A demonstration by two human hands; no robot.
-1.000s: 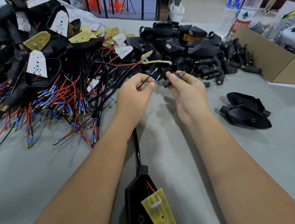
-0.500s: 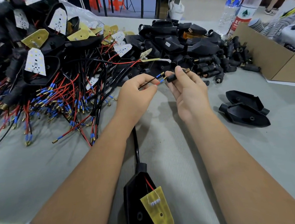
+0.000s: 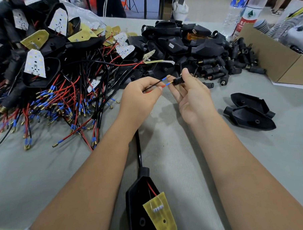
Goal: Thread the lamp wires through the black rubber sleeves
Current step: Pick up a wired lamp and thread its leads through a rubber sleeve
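Lamp wires, one black and one red, stick out from between the thumb and forefinger of our left hand; we pinch them close behind their blue collars, so that the short free ends stay stiff and aim true. The red wire's brass tip sits right at the mouth of the black rubber sleeve, while the black wire's tip rides just above it, outside the opening as far as we can tell. Our right hand holds the sleeve between thumb on top and curled fingers beneath, with its open end turned toward the left fingertips, and that is why both hands are raised off the table and brought nearly together. We judge that both tips need to be gathered side by side before they will enter.

Below our left wrist the black cable runs down to the lamp housing with its yellow board, lying between our forearms. Beyond the left fingers sprawls a tangle of finished wired lamps; beyond the right fingers lies a heap of loose sleeves, near a cardboard box. Two empty housings rest to the right of our right hand. Nothing lies between the fingertips themselves.
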